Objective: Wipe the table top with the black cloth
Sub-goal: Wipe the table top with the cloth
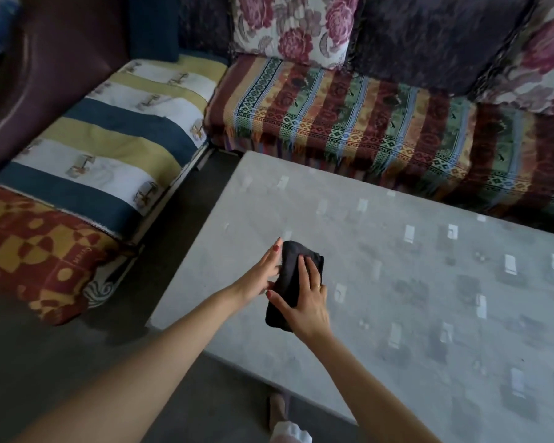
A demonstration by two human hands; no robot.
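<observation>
The black cloth (289,274) is folded into a narrow pad and lies on the grey table top (413,314) near its left end. My right hand (309,298) lies flat on top of the cloth, fingers straight and pointing away, thumb spread across the cloth's near left edge. My left hand (263,270) reaches in from the left with straight fingers against the cloth's left side. Its thumb is partly hidden by the cloth.
A corner sofa wraps the table: a striped blue, yellow and white seat (109,148) at left, a patterned red and green seat (349,123) behind, floral cushions (291,27) on top. Dark floor (61,356) lies left of the table. My foot (279,407) shows below its near edge.
</observation>
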